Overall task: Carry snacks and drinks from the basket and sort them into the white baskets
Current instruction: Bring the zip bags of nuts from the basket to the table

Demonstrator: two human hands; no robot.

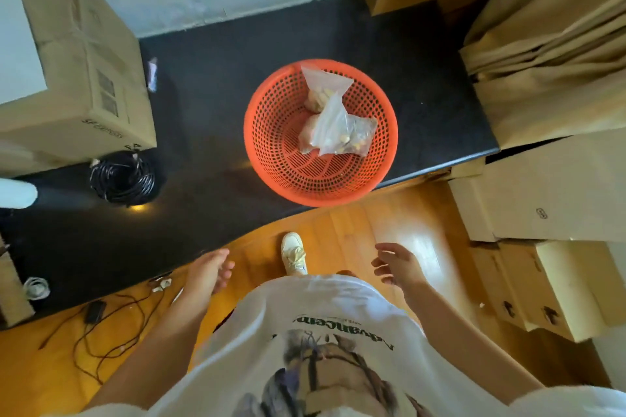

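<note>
Bottom of the frame is mostly the person's white printed tee (325, 349), looking straight down. Both arms reach forward over the wood floor (355, 227). Left hand (208, 272) sits lower left of centre, fingers loosely curled, holding nothing. Right hand (394, 262) is lower right of centre, fingers spread and empty too. Between the two hands there's a white sneaker (294, 253) on the floor.

Lower left: some thin cables (111, 325) sprawled over the wood, just beside the edge of a black ledge (210, 85) that runs diagonally across the middle of the frame.

On that ledge, right of centre, sits the orange basket (320, 133), its near rim hanging a bit past the ledge edge. Inside are clear snack bags (333, 122), piled toward the far right side of it. Can't tell exactly what's in them, something yellowish and brownish.

Left on the ledge is a coil of black cable (122, 179), and behind it in the upper left a cardboard box (84, 71). More boxes (548, 200) stack along the right edge, with beige curtains (548, 44) in the upper right.
</note>
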